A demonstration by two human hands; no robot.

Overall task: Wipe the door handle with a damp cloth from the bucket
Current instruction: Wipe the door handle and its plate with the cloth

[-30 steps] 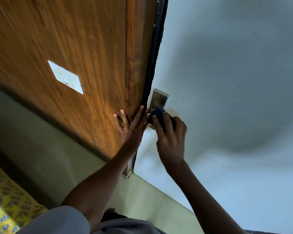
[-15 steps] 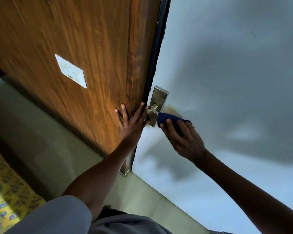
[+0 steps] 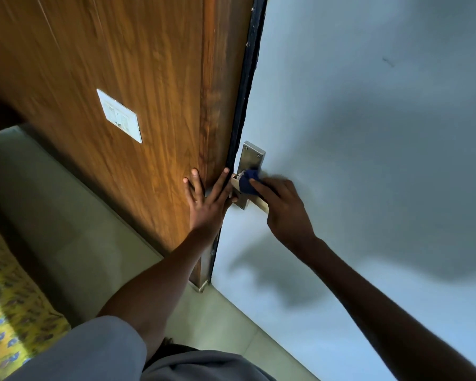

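Blue cloth (image 3: 247, 182) on metal door handle (image 3: 252, 198), right hand (image 3: 285, 213) pressing

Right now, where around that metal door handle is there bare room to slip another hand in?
Bare grey door face lies open above and right of the metal handle plate. It is crowded at the lever: the right hand presses a dark blue cloth there, and the left hand lies flat on the brown wooden panel beside the black door edge.
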